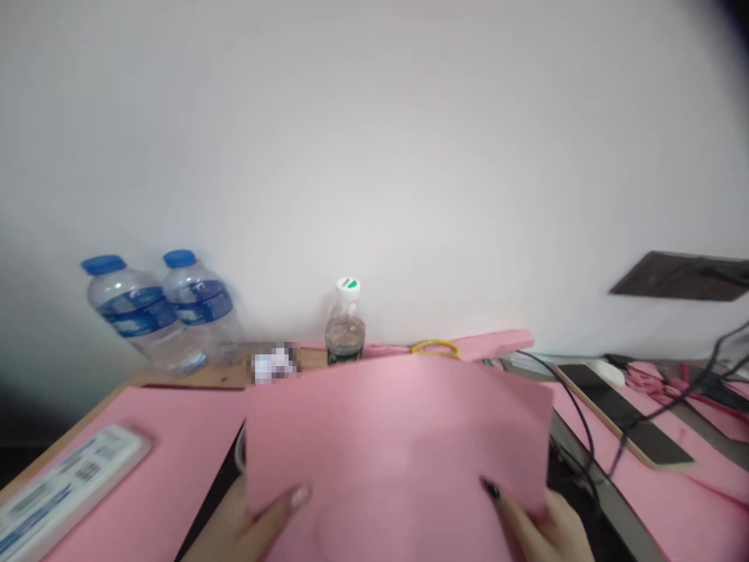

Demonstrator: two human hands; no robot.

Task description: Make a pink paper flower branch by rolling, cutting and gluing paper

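A large sheet of pink paper (398, 437) is held up in front of me, bowed slightly, its top edge toward the wall. My left hand (249, 519) grips its left side, thumb on the near face and the other fingers hidden behind. On the right side my right hand (535, 519) pinches the sheet in the same way, a dark nail showing on the thumb. Behind and below the paper, a dark surface shows in part, and the sheet hides most of it.
Two large bottles (140, 312) with blue caps stand at the back left, a small white-capped bottle (345, 332) at the back centre. A white box (70, 492) lies on pink paper at the left. At the right are a phone (623, 414) and black cables (585, 417).
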